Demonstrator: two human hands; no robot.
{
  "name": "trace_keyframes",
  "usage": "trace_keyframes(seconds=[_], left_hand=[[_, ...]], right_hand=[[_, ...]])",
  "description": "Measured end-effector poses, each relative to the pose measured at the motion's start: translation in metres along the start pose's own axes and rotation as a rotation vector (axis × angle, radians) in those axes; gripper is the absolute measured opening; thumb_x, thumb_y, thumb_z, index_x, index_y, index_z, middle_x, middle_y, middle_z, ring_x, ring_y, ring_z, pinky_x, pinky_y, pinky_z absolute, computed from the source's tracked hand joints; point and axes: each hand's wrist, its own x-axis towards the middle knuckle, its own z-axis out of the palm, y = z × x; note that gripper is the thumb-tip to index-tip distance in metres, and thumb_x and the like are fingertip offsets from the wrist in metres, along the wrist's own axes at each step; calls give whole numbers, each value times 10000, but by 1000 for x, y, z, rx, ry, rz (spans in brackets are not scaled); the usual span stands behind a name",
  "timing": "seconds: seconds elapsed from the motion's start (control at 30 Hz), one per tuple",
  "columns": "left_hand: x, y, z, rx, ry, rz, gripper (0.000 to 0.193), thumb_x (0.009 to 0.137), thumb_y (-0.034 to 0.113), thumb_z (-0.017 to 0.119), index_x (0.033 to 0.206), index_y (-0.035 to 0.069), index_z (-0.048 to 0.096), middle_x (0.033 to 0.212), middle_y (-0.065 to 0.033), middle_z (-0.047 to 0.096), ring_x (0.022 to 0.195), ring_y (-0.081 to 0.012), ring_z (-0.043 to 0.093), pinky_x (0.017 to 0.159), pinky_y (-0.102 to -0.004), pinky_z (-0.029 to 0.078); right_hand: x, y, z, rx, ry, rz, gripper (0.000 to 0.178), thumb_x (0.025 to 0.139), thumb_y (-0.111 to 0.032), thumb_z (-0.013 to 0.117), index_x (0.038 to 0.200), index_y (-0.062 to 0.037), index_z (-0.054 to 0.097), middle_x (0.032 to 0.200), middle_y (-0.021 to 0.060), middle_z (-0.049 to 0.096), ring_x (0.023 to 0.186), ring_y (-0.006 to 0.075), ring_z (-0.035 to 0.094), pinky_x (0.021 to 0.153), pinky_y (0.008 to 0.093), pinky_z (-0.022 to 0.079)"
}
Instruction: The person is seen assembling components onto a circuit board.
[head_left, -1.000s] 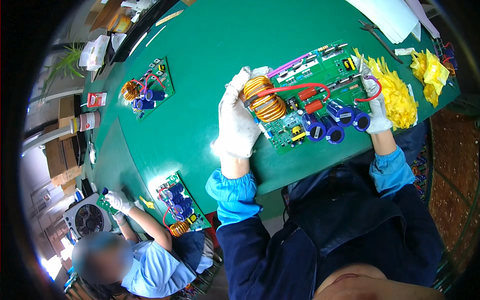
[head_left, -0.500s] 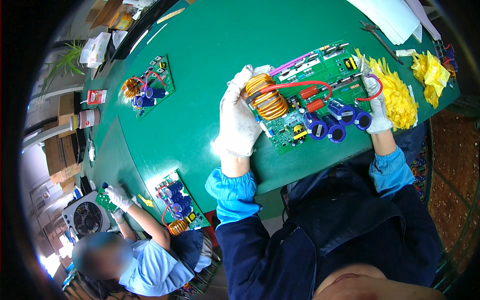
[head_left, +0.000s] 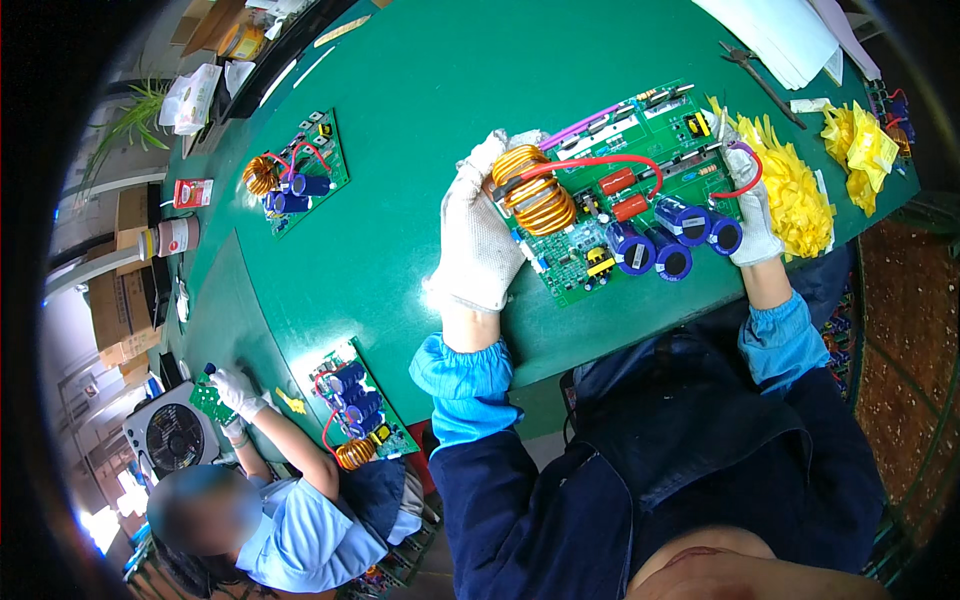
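Between my two gloved hands is a green circuit board [head_left: 590,235], raised above the table and lying slightly slanted. It carries a copper-wound ring coil [head_left: 535,190], several blue capacitors [head_left: 632,248], two red-brown parts [head_left: 630,208] and thick red wires [head_left: 600,160]. My left hand [head_left: 475,235], in a white knit glove, grips the board's left edge beside the coil; its fingertips are partly behind the board. The right edge is gripped by my right hand [head_left: 755,215], whose thumb lies near the loop of red wire.
Yellow tags or strips [head_left: 795,205] lie in a bundle at right, with pliers [head_left: 760,80] and white papers [head_left: 775,40] beyond. Other circuit boards [head_left: 300,175] rest on the green table [head_left: 400,90]. At lower left, a co-worker [head_left: 310,525] holds a small green board [head_left: 210,402] near a fan [head_left: 175,435].
My hands and the board stay almost still, with only a very slight shift of the board. The co-worker's head has moved slightly.
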Motion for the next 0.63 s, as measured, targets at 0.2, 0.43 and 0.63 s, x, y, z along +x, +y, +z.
trace_keyframes(seconds=[0.2,0.43,0.63], left_hand=[[7,-4,1,-39,61,-4,379,969,336,618,1132,-5,650,1075,-121,699,965,-181,653,866,-348,537],[4,3,5,-22,74,-82,558,989,470,553,1102,-65,662,996,-132,706,885,-183,665,820,-344,550],[1,7,8,-86,4,-131,700,981,591,496,1109,-77,664,988,-126,701,875,-186,658,824,-338,549]], right_hand=[[0,6,-12,-233,-2,-60,652,1010,-463,527,1481,-23,427,1501,105,454,1362,218,451,1134,350,365],[-2,-6,-2,-197,62,3,619,1025,-438,503,1472,-14,440,1502,109,452,1358,212,451,1131,355,372],[1,-2,-10,-107,111,71,675,1009,-468,525,1498,-20,403,1527,101,433,1379,206,433,1151,352,350]])
